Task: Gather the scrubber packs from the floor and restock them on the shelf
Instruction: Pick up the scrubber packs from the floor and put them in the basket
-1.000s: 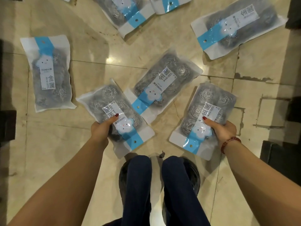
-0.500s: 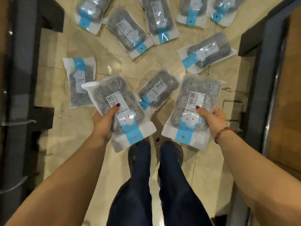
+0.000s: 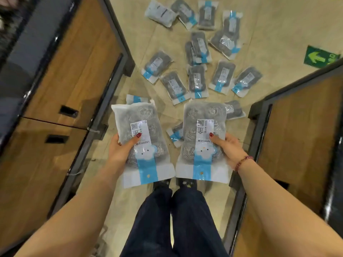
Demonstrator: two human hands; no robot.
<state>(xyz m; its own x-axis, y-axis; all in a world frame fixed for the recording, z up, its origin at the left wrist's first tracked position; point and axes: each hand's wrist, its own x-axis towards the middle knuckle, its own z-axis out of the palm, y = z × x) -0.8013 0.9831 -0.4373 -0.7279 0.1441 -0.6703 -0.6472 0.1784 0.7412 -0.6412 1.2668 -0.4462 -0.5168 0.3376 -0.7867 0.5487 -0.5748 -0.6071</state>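
The left hand (image 3: 120, 149) and right hand (image 3: 229, 147) are both full, and only a narrow gap separates the left pack (image 3: 143, 127) from the right pack (image 3: 203, 127). A wooden unit (image 3: 65, 71) stands outward of the left fingers, and a second unit (image 3: 297, 136) outward of the right. Beyond the fingertips, loose packs (image 3: 196, 80) crowd the floor (image 3: 269, 25), some overlapping.

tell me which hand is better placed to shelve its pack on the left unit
Left, probably: left hand grips the left pack beside that unit; right hand holds the right pack farther across.

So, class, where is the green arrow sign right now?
Head view, upper right: the green arrow sign lies flat on the floor, just beyond the right-hand wooden unit and right of the scattered scrubber packs.
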